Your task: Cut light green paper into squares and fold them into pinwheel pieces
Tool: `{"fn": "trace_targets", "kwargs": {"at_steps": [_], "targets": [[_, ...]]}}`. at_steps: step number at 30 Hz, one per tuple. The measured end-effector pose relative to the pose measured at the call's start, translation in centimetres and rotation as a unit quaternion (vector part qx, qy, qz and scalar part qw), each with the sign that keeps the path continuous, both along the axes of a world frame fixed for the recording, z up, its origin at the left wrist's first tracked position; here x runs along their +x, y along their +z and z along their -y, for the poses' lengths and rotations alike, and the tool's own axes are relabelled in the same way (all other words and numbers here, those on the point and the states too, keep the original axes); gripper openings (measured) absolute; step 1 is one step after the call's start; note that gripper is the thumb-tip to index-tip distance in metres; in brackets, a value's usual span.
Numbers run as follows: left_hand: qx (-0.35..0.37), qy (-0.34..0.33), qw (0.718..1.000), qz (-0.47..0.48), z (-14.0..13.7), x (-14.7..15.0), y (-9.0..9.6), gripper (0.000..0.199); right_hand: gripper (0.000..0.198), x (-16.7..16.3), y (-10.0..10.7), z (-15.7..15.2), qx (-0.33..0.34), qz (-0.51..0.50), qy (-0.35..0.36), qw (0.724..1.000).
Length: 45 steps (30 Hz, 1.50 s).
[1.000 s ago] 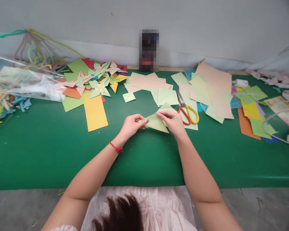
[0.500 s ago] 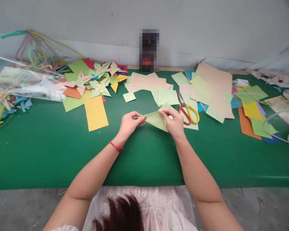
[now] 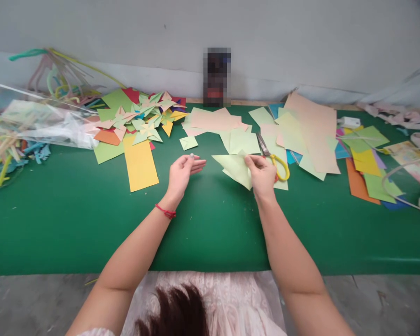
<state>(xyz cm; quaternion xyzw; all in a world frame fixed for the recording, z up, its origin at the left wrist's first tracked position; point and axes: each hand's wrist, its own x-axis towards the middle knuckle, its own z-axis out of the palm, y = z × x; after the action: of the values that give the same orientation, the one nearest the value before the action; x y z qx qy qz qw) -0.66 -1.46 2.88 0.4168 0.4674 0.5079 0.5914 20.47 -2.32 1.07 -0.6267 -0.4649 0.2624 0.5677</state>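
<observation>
A folded pale green sheet of paper point(image 3: 235, 169) is pinched at its right side by my right hand point(image 3: 262, 175), its pointed end turned to the left. My left hand point(image 3: 182, 175) is apart from the paper, fingers stretched out to the right and holding nothing. Just behind my right hand lie scissors point(image 3: 280, 167) with one yellow and one red handle loop; the red loop is mostly hidden by the hand. Beyond my left hand is a small folded green paper square point(image 3: 188, 143).
Folded paper stars point(image 3: 147, 132) and a yellow sheet point(image 3: 142, 165) lie on the left of the green table point(image 3: 210, 233). Peach sheets point(image 3: 311, 126) and coloured papers point(image 3: 367, 158) spread on the right. A plastic bag point(image 3: 56, 123) of paper strips stands far left; a blurred dark object point(image 3: 217, 77) is at the wall.
My left hand has let go of the paper and drawn back to the left with its fingers opened. My right hand, still pinching the paper, has moved slightly right.
</observation>
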Motion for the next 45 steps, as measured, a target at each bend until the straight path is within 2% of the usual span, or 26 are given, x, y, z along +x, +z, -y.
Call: {"fn": "trace_targets", "kwargs": {"at_steps": [4, 8, 14, 21, 25, 33, 37, 42, 45], "targets": [[-0.046, -0.102, 0.993, 0.040, 1.6, 2.4, -0.1, 0.040, 0.026, -2.1, 0.7, 0.9, 0.013, 0.043, 0.030, 0.999], [-0.075, -0.061, 0.994, 0.054, 2.5, 4.2, -0.7, 0.038, 0.022, -3.9, 1.5, 1.7, 0.033, 0.071, 0.054, 0.995], [-0.074, -0.015, 0.995, 0.061, 2.4, 4.5, -1.6, 0.032, 0.023, -4.5, 1.3, 1.7, 0.034, 0.078, 0.042, 0.996], [-0.063, -0.016, 0.996, 0.061, 2.9, 4.8, -1.4, 0.034, 0.026, -4.2, 0.7, 1.3, 0.014, 0.017, 0.040, 0.999], [-0.040, -0.040, 0.997, 0.046, 2.7, 4.5, -1.5, 0.034, 0.027, -3.6, 0.5, 1.1, -0.006, -0.011, 0.057, 0.998], [-0.034, -0.003, 0.998, 0.057, 2.6, 4.1, -1.2, 0.041, 0.020, -5.0, 1.1, 2.0, 0.029, 0.067, 0.081, 0.994], [-0.001, 0.008, 0.999, 0.034, 2.6, 3.7, -0.9, 0.032, 0.020, -5.8, 1.3, 2.5, 0.038, 0.092, 0.082, 0.992], [0.030, 0.016, 0.998, -0.047, 2.4, 3.5, -1.1, 0.024, 0.019, -5.4, 1.4, 2.4, 0.043, 0.089, 0.065, 0.993], [0.032, 0.003, 0.999, -0.022, 2.2, 3.6, -1.4, 0.025, 0.019, -4.6, 1.5, 2.0, 0.054, 0.070, 0.036, 0.995]]}}
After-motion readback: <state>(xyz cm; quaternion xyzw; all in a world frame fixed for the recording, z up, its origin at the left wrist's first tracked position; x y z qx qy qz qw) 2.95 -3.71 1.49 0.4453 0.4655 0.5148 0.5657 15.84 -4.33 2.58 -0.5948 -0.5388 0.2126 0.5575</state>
